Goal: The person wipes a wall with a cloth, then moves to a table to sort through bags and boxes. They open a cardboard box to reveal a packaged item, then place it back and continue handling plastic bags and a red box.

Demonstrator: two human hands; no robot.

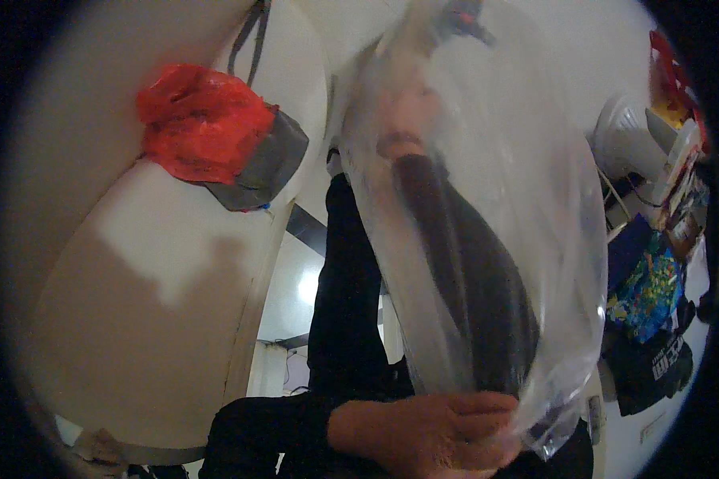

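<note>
A large clear plastic bag (551, 239) hangs in front of me and fills the middle and right of the view. My left hand (425, 431), at the bottom in a black sleeve, has its fingers closed on the near edge of the bag. My right arm in a dark sleeve reaches up along the bag and shows through the film. Beyond its cuff, my right hand (410, 108) looks blurred behind the plastic. The film hides whether its fingers hold anything. Near the far end of the bag is a small dark grey thing with a red spot (467, 19), too blurred to name.
On the left, a red plastic bag (204, 123) lies over a grey item (275, 161) with a dark strap above. My black-clad leg (347, 287) extends below. At right are a white ribbed container (623, 135), a colourful blue package (650, 287) and a black bag bearing writing (647, 371).
</note>
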